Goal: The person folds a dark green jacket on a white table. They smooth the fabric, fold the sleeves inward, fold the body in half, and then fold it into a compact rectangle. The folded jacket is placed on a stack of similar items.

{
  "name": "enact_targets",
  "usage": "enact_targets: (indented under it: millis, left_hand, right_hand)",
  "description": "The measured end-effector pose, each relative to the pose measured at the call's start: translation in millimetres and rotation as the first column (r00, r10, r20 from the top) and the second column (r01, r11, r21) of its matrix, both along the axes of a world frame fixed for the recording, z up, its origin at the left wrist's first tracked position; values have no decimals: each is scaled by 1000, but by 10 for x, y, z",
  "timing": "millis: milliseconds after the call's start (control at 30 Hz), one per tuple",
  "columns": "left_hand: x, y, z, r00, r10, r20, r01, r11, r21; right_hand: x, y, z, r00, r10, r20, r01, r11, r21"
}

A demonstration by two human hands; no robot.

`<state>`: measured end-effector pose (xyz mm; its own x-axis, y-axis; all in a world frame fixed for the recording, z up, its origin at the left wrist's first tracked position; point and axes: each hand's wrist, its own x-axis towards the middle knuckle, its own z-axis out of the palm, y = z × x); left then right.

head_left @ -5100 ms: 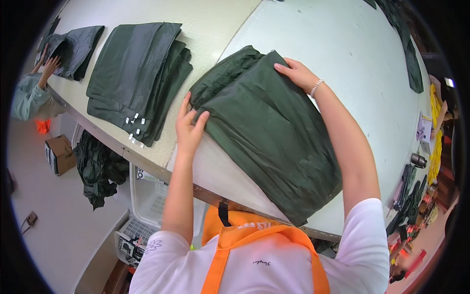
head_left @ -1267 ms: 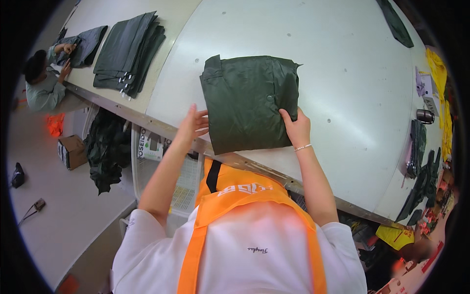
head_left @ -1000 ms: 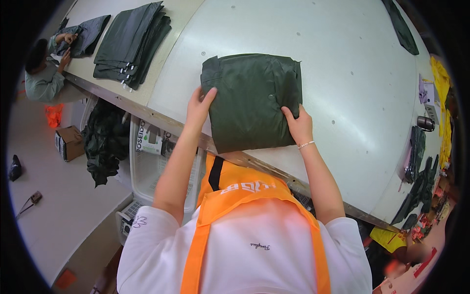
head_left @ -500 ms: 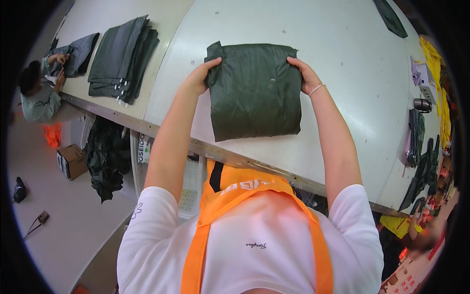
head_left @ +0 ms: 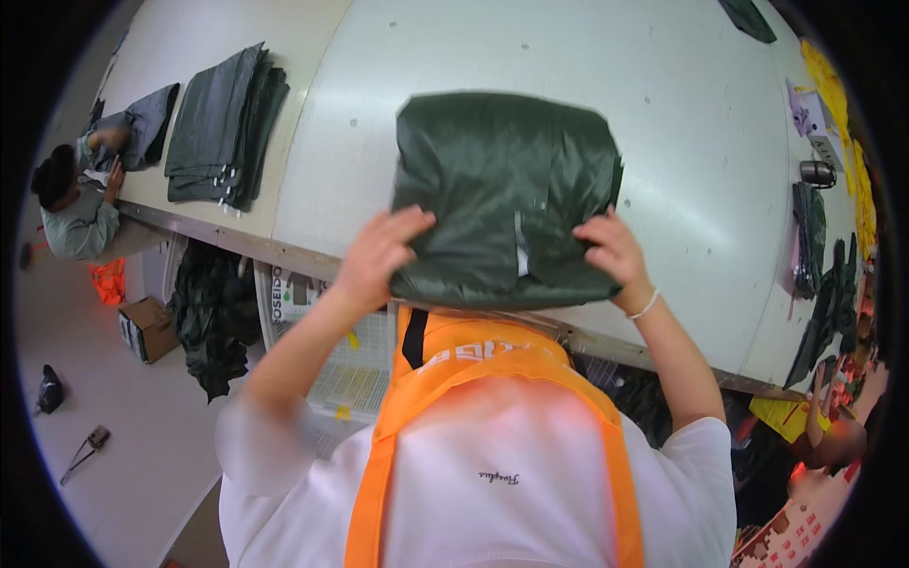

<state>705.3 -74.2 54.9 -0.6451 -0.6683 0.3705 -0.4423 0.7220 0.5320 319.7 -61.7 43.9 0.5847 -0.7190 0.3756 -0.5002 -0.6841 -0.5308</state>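
A folded dark green garment (head_left: 483,175) of smooth, slightly shiny fabric lies in front of me at the near edge of the pale worktable (head_left: 379,85). My left hand (head_left: 377,257) grips its near left corner, fingers over the top. At the near right side my right hand (head_left: 615,256), with a beaded bracelet at the wrist, has its fingers bent over the fabric. Both thumbs are largely hidden. Between the hands, a small white label (head_left: 521,244) shows near a fold.
Left of the garment lies a stack of dark green folded pieces (head_left: 222,128). Farther left, another person (head_left: 80,208) handles dark fabric. A metal cup (head_left: 816,173), a box (head_left: 822,128) and yellow cloth (head_left: 843,133) line the right side. Below stand white crates (head_left: 355,379).
Both hands have moved from the garment's far sides down to its near corners. The garment now sits closer to me, looks broader, and shows a white label.
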Motion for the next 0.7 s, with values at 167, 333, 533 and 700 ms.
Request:
enact_targets:
  millis: [167, 333, 533, 700]
  left_hand:
    - [-78, 661, -650, 904, -82, 420, 0, 981, 192]
    - [242, 179, -202, 961, 104, 254, -127, 989, 75]
    - [-731, -194, -457, 837, 348, 423, -343, 935, -91]
    - [-808, -183, -891, 834, 390, 391, -401, 914, -55]
  right_hand:
    - [96, 592, -500, 940, 58, -336, 33, 965, 260]
    - [-197, 376, -108, 972, -116, -203, 207, 832, 515]
    - [1046, 12, -164, 742, -526, -416, 614, 782, 106]
    - [1115, 110, -686, 705, -569, -424, 600, 797, -73]
